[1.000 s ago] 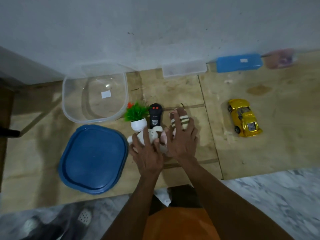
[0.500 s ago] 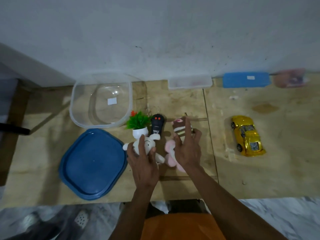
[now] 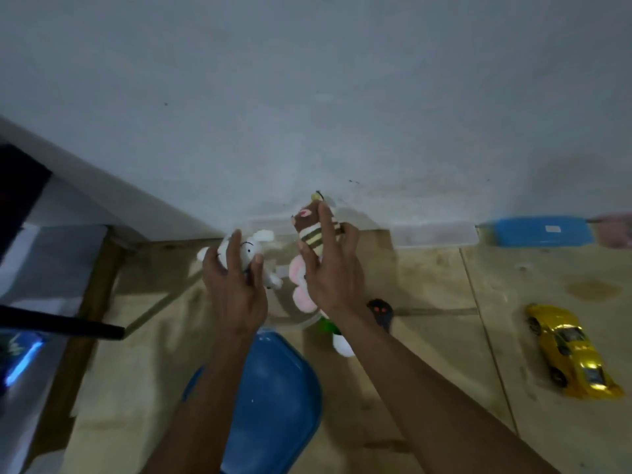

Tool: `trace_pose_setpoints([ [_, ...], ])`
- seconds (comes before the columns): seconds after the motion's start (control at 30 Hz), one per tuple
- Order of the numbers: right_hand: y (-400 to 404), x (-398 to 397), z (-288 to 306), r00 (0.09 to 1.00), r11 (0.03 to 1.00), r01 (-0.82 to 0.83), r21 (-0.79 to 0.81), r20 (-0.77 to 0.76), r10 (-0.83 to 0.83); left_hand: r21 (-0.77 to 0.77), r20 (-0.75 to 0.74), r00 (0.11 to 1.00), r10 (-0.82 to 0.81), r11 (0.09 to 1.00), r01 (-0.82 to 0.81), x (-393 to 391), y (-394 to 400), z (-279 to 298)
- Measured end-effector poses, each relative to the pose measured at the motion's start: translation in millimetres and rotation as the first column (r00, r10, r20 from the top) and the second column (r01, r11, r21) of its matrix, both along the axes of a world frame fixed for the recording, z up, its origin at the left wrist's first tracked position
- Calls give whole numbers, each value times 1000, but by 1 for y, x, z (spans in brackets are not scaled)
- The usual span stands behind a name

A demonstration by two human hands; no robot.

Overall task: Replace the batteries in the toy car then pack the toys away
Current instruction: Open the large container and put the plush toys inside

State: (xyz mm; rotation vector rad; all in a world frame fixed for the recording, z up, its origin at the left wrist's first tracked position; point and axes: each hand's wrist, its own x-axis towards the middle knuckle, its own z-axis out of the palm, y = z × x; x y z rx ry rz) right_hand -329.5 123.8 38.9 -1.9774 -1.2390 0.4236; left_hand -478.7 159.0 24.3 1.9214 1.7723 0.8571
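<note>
Both hands are raised above the wooden board floor (image 3: 427,336), each gripping a soft toy. Left hand (image 3: 236,289) holds a small white plush rabbit (image 3: 251,251): its fingers (image 3: 233,244) curl over the toy's head and the thumb presses in from the right side, with the rabbit's ears and one leg sticking out past the grip. Right hand (image 3: 333,275) holds a brown-and-cream striped plush toy with pink fabric wings (image 3: 309,230); the index finger lies straight up along the striped body while the other fingers wrap round behind it, and the pink wings hang below the palm.

Shiny yellow toy car (image 3: 573,350) sits on the floor well apart to the right, untouched. A black remote control with red buttons (image 3: 380,311) lies just beside the right wrist, and a small green plant in a white pot (image 3: 337,336) shows partly under that forearm. A blue plastic lid (image 3: 277,405) lies between the two forearms. A blue rectangular box (image 3: 543,231) rests against the wall.
</note>
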Motion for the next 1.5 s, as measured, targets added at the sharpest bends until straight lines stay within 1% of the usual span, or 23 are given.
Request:
trace_pose_setpoints([
  [0.07,24,-15,-9,994,996,-62,-65,81,67,-23,-48,998,-51,998,50,-4,20,-7],
  [0.13,35,-25,-21,986,983,-93,-156,121,112,-64,-81,991,-107,993,102,-4,32,-18],
  [0.27,38,-36,-51,984,931,-89,-355,113,137,-304,-85,986,-145,946,113,4,36,-40],
  [0.33,43,-39,-62,984,890,-76,-450,110,140,-353,-87,982,-165,927,125,4,41,-53],
  [0.43,48,-43,-77,973,840,-98,-535,126,193,-379,-175,957,-232,913,152,2,49,-69],
  [0.5,47,-44,-83,978,805,-136,-578,53,203,-380,-220,935,-280,907,182,2,50,-77],
  [0.53,46,-45,-84,979,787,-152,-598,19,203,-405,-231,930,-285,897,174,2,50,-78],
  [0.63,48,-47,-78,978,750,-163,-641,-7,207,-476,-236,934,-269,870,130,3,51,-81],
  [0.73,53,-47,-58,980,761,-166,-627,-18,200,-496,-195,944,-268,857,141,2,54,-72],
  [0.77,52,-43,-47,982,798,-164,-580,-21,186,-497,-178,948,-263,856,144,2,52,-66],
  [0.8,48,-37,-36,989,859,-138,-492,-24,146,-480,-167,954,-249,866,141,2,49,-59],
  [0.83,40,-27,-26,997,924,-76,-375,-26,71,-430,-158,963,-218,893,132,4,43,-52],
  [0.87,29,-15,-19,999,966,19,-258,-30,-28,-348,-144,974,-175,930,116,7,35,-46],
  [0.9,15,0,-17,990,978,129,-167,-34,-136,-248,-120,984,-132,964,99,10,25,-39],
  [0.93,-3,15,-20,972,967,226,-119,-41,-232,-161,-75,992,-100,983,87,15,12,-32],
  [0.97,-20,30,-26,953,947,295,-127,-39,-301,-94,-19,997,-77,993,75,22,-2,-26],
  [1.03,-52,52,-44,937,904,338,-261,8,-348,0,72,995,-70,998,70,38,-41,-21],
  [1.1,-76,62,-67,960,882,275,-383,57,-274,21,114,989,-90,996,88,56,-86,-20],
  [1.2,-96,64,-94,993,885,114,-451,22,-117,-73,96,989,-115,990,123,83,-139,-31],
  [1.27,-102,68,-106,999,895,30,-446,33,-17,-160,90,991,-99,981,112,97,-153,-47],
  [1.33,-107,74,-112,996,896,-32,-442,65,67,-240,42,997,-67,968,75,107,-155,-66],
  [1.43,-120,86,-114,990,913,-101,-394,50,131,-243,-50,991,-126,964,110,114,-152,-89],
  [1.5,-133,95,-115,990,922,-105,-372,53,134,-256,-64,988,-139,959,118,120,-151,-94],
])
